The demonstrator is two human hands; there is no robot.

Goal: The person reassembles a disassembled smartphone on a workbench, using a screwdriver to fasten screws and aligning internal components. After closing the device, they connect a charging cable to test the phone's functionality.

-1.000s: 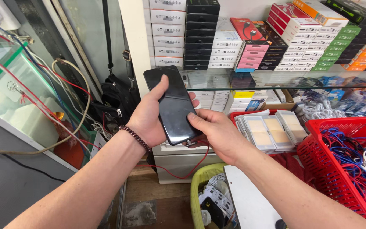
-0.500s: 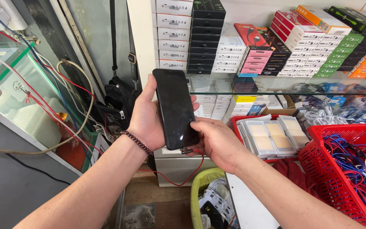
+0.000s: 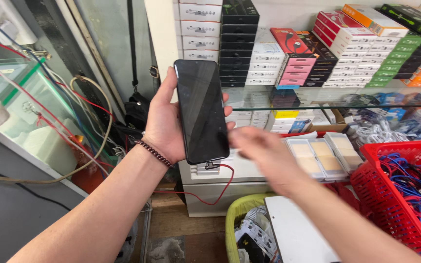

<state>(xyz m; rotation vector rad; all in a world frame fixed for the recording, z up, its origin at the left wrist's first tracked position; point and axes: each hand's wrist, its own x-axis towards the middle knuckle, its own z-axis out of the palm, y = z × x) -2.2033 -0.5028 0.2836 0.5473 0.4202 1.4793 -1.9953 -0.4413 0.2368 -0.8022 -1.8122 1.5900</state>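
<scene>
Now we grip the slim black glass-fronted smartphone (image 3: 200, 111) in our left hand (image 3: 164, 122), fingers wrapped round its edges. Its long axis stands nearly upright, dark screen towards us, a thin red cable (image 3: 219, 187) plugged into its lower end. Our right hand (image 3: 264, 156), blurred and loosely spread, has let go and sits just right of it.

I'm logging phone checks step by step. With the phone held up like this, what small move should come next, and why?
Probably bring the right hand back to the phone to press a side button or tap the glass. The screen is dark, a red cable is plugged into its bottom edge, the left hand holds it upright, and the right hand is blurred beside it, not touching.
</scene>
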